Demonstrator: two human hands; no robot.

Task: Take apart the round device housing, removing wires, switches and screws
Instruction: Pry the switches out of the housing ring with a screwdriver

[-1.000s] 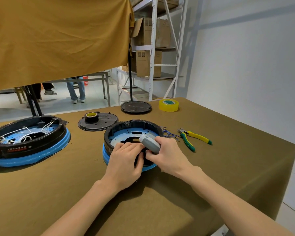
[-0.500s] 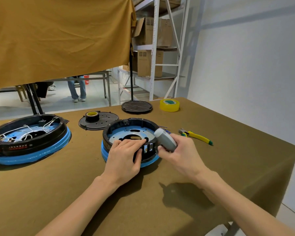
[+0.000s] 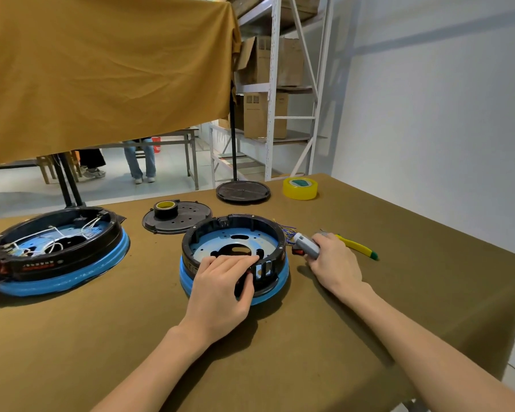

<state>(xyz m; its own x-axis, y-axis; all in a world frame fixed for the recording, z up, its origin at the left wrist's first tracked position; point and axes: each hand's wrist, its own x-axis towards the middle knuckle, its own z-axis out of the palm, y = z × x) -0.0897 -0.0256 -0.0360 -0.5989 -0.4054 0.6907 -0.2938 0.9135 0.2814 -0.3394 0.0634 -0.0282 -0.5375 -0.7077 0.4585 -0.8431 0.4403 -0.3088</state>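
The round device housing [image 3: 235, 257], a black ring on a blue base, sits on the olive-covered table [image 3: 399, 292], and everything here is placed from it. The left hand [image 3: 223, 286] lies over its near rim just as a second ago, fingers curled onto the slotted black wall and gripping it. The right hand [image 3: 333, 264] has changed most: a second ago it was above the housing's near edge with the grey tool over the blue plate; half a second ago it had drawn to the housing's right side; now it is down on the table to the right of the housing, clear of the rim. It still grips the grey screwdriver [image 3: 306, 245], whose tip points back toward the housing, next to a small red part [image 3: 298, 251] and the loose coloured wires [image 3: 286, 231] at the housing's right edge. The yellow-handled pliers [image 3: 360, 249] lie beyond that hand, partly hidden by it. Left of the housing stands a larger second housing [image 3: 57, 251] with white wires inside.
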